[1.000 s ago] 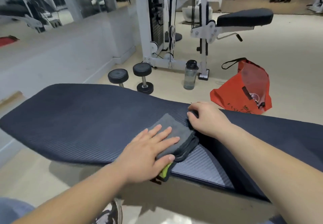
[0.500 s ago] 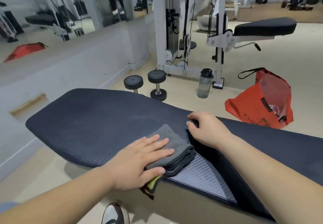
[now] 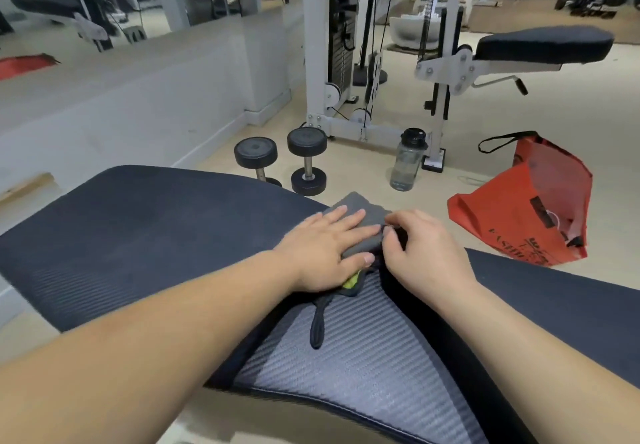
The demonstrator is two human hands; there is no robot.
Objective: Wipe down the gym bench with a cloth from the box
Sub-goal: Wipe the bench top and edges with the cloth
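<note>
Head view: folded grey cloth (image 3: 362,217) at the far edge of the dark padded surface (image 3: 156,229), under the left hand (image 3: 325,253).
The left hand lies flat on the cloth with straight fingers. The right hand (image 3: 427,256) sits just right of it, fingers curled against the cloth's right edge; whether they pinch it cannot be made out. The left palm hides the cloth's near part, and only a yellow-green corner and a dark loop (image 3: 318,322) show.

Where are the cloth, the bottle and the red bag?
cloth (image 3: 362,209): head view, on its grey far corner.
bottle (image 3: 405,166): head view, on its clear body.
red bag (image 3: 498,208): head view, on its front side.
</note>
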